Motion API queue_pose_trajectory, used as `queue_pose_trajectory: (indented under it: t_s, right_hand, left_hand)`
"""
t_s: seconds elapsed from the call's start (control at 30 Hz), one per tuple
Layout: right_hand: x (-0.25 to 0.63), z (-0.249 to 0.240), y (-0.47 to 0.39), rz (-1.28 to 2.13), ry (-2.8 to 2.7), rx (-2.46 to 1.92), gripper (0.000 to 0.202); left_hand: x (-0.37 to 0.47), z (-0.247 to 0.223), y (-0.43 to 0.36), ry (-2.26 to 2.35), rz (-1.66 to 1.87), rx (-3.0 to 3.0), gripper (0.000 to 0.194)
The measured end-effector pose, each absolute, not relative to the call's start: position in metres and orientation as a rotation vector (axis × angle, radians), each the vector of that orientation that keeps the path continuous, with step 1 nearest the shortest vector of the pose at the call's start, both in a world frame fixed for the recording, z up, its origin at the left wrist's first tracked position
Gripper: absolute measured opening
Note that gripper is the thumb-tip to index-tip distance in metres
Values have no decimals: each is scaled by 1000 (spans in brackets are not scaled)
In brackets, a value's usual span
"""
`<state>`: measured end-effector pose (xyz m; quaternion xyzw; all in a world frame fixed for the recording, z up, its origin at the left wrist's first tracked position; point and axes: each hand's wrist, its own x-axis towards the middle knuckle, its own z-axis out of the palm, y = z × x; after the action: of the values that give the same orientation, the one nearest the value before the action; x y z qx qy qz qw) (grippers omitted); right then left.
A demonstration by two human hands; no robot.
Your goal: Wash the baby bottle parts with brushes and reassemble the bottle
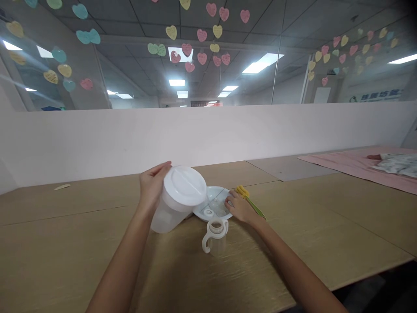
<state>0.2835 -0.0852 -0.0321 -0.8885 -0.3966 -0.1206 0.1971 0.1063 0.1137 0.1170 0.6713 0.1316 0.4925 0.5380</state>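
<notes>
My left hand (pixel 153 182) grips the side of a translucent white plastic container (pixel 172 213), which leans to the right with its white lid (pixel 185 186) on. The container partly covers a white divided plate (pixel 199 214). On the plate lie a small white ring-shaped part (pixel 208 212) and a clear piece too faint to name. My right hand (pixel 240 206) reaches over the plate's right side with its fingers curled; what they hold, if anything, is hidden. In front of the plate stands a clear baby bottle (pixel 217 245), open at the top, with a white two-handled collar (pixel 216 230).
A bottle brush (pixel 252 203) with yellow bristles and a green handle lies behind my right hand. A pink cloth (pixel 335 161) with a patterned fabric (pixel 397 164) covers the far right. At the back left is a thin pale strip (pixel 62 187). A white low wall (pixel 163 134) runs behind the table.
</notes>
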Motion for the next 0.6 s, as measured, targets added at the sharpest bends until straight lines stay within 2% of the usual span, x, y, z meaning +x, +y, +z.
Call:
queue_pose_trajectory:
  t_s: [0.1, 0.3, 0.6]
  right_hand:
    - [281, -30, -85, -331, -1113, -2484, 30]
    - [283, -31, -85, -320, -1102, -2495, 31]
    - [286, -33, -85, -319, -1101, -2501, 30]
  left_hand:
    - [107, 118, 137, 431, 1231, 1350, 35]
    - [96, 121, 168, 522, 1326, 1140, 27]
    - [94, 111, 200, 605, 1348, 1114, 23]
